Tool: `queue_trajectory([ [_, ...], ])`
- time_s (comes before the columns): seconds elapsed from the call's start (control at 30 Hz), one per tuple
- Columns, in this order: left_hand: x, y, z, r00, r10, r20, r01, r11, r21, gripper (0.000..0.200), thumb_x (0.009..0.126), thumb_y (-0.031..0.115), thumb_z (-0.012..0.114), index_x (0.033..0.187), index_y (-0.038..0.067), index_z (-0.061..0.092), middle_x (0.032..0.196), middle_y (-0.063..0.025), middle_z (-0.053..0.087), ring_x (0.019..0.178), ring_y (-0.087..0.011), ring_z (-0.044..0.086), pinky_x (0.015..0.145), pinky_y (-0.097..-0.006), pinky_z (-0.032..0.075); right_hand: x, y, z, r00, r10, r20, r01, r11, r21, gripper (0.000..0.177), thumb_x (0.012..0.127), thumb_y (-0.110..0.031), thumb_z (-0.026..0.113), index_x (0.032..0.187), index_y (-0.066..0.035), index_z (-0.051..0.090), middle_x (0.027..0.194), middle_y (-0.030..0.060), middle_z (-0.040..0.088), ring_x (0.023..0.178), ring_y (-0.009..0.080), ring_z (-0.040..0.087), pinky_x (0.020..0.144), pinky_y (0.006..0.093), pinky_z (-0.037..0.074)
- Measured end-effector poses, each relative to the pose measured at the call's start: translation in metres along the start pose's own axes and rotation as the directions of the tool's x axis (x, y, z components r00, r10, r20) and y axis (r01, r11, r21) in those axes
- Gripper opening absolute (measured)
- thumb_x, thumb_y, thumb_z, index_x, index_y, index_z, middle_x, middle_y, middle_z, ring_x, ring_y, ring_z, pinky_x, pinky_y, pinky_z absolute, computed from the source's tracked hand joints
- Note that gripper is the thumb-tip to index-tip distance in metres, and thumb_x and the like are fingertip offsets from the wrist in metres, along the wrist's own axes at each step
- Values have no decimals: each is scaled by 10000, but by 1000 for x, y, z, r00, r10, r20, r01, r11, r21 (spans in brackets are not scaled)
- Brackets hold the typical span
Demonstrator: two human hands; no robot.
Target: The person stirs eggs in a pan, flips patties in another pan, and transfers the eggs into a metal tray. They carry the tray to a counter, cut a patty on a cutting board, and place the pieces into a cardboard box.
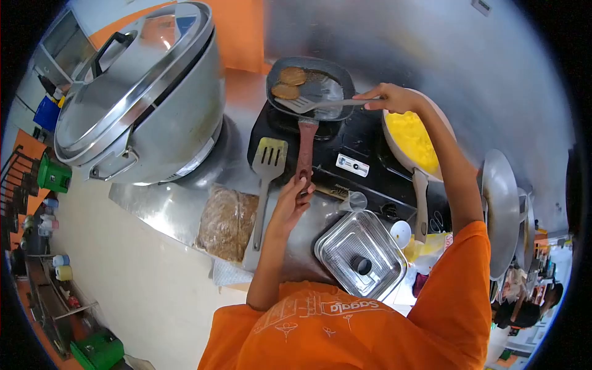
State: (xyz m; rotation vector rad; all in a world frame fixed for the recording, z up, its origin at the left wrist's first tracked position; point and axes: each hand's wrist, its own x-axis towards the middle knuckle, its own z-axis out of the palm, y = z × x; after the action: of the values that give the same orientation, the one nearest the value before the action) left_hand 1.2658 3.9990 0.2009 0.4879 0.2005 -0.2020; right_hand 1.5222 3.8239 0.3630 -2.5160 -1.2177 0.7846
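My left hand (292,203) is wrapped round the brown handle (306,148) of a dark square frying pan (276,66) on the black stove. With my right hand (393,98) I grip the end of a grey slotted spatula (336,103), its blade reaching over the left side of the pan. Two browned round patties (288,84) lie in the pan, and the blade's tip is right at the lower one. The pan's bottom looks wet and shiny. A second slotted spatula (269,166), yellow-stained at its head, lies left of the pan handle.
Right of the pan stands a larger pan (391,134) of yellow food, its handle (420,203) toward me. A big metal pot (179,117) fills the left. Nearer me are a wrapped brown package (228,222), a clear cup (354,202) and a metal tray (338,271).
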Motion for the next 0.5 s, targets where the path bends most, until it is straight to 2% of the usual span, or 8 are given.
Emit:
queue_trajectory([
  [0.03, -1, 0, 1, 1000, 3, -11, -3, 1000, 10, 291, 851, 203, 473, 1087, 42, 414, 698, 15, 416, 511, -18, 305, 364, -137, 230, -1, -3, -1, 999, 33, 15, -34, 997, 67, 362, 791, -285, 537, 1137, -183, 515, 764, 62, 578, 415, 125, 428, 380, 255, 366],
  [0.13, -2, 0, 3, 999, 12, -30, -11, 999, 36, 289, 853, 214, 468, 1083, 49, 413, 700, 23, 418, 512, -14, 298, 369, -135, 225, -15, -20, -13, 981, 195, 11, -195, 972, 128, 359, 812, -294, 521, 1157, -198, 494, 466, -26, 366, 351, 51, 270, 331, 181, 241],
  [0.23, -1, -3, -4, 999, 23, -23, -21, 999, 48, 280, 855, 224, 460, 1077, 58, 415, 702, 29, 420, 510, -11, 292, 374, -132, 222, -17, -17, -20, 974, 225, -5, -221, 961, 167, 361, 816, -305, 519, 1162, -207, 489, 430, -53, 225, 322, 47, 224, 311, 180, 209],
  [0.27, 1, -4, -5, 1000, 22, -15, -22, 999, 49, 276, 856, 225, 458, 1074, 62, 418, 702, 30, 422, 507, -10, 290, 375, -130, 222, -17, -13, -23, 973, 232, 6, -229, 959, 169, 394, 797, -353, 535, 1165, -222, 484, 437, -61, 241, 355, 45, 218, 318, 197, 196],
  [0.5, 3, -4, -9, 1000, 17, 26, -18, 1000, 19, 251, 859, 216, 448, 1065, 74, 427, 702, 28, 429, 488, -7, 285, 372, -126, 226, -17, -16, -28, 982, 188, 6, -187, 975, 124, 399, 799, -372, 529, 1157, -199, 494, 450, -69, 216, 358, 43, 198, 310, 195, 176],
])
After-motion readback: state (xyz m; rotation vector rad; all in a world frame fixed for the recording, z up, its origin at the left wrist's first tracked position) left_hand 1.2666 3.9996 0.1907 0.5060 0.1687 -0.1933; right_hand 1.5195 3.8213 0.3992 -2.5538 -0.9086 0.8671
